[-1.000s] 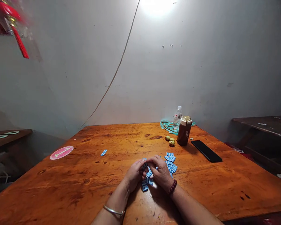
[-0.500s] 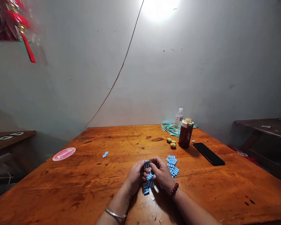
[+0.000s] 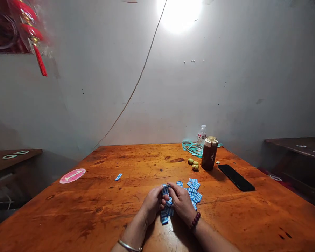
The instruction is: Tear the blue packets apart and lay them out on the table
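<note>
A bright ceiling lamp (image 3: 180, 14) burns out to white glare at the top, and its light fades down the pale wall (image 3: 238, 87). The orange table (image 3: 94, 217) looks warm and shiny. The right hand (image 3: 182, 203) throws a dark shadow toward the near edge, and the brown flask (image 3: 209, 153) casts a softer one. The red ornament (image 3: 33, 35) is blurred, the blue strips (image 3: 195, 196) look fairly sharp, and the wide lens bends the view near the edges.

Silver bangle (image 3: 129, 246) on left wrist (image 3: 133, 235), maroon beads (image 3: 195, 220) on right wrist (image 3: 200, 226)
</note>
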